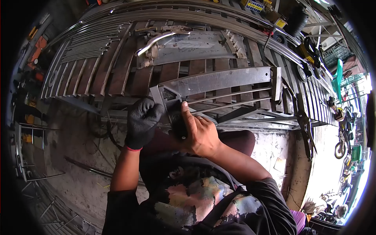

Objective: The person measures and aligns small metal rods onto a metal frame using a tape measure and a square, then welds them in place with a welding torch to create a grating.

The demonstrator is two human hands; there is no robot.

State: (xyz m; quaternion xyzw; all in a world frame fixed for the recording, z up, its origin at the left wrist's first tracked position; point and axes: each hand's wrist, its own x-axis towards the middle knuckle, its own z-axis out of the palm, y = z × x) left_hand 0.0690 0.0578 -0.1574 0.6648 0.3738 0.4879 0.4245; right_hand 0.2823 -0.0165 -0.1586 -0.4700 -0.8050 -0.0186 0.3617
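A metal frame (219,81) with a broad curved flat bar, two thin rods and end plates lies at the near edge of the slatted bench. My left hand (144,119), in a dark work glove, is closed at the frame's left end plate (157,98); its fingertips are partly hidden. My bare right hand (201,133) is wrapped around a black flat object (177,121) beside that same end. Its index finger points up along the object's edge. What kind of object it is, I cannot make out.
Behind the frame, a marked metal plate (192,49) with handwriting lies on the slatted bench (141,80), a curved shiny bar (158,41) on it. Several thin rods (88,43) lie at the left. Long metal bars (168,16) run along the back. An angle grinder (307,51) sits at right.
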